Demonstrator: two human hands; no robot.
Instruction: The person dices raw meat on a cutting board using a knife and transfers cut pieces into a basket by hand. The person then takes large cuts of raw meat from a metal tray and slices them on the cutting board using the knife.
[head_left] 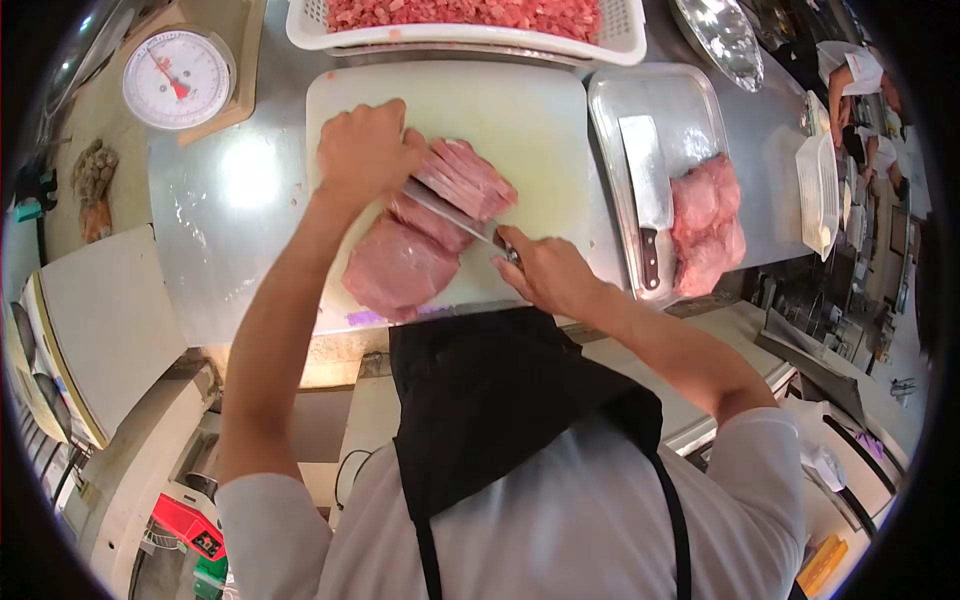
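Note:
My right hand is wrapped round the handle of a long, narrow knife. Its blade points up and left, lying in a piece of pink raw meat. Beyond the blade are several cut slices, leaning together. My left hand is curled closed at the left end of the slices, near the blade's tip; what its fingers hold, if anything, is hidden. The meat lies on a pale cutting board.
Right of the board, a metal tray holds a cleaver and more raw meat. Behind stands a white basket of diced meat. A dial scale is at the left. Other people work at the far right.

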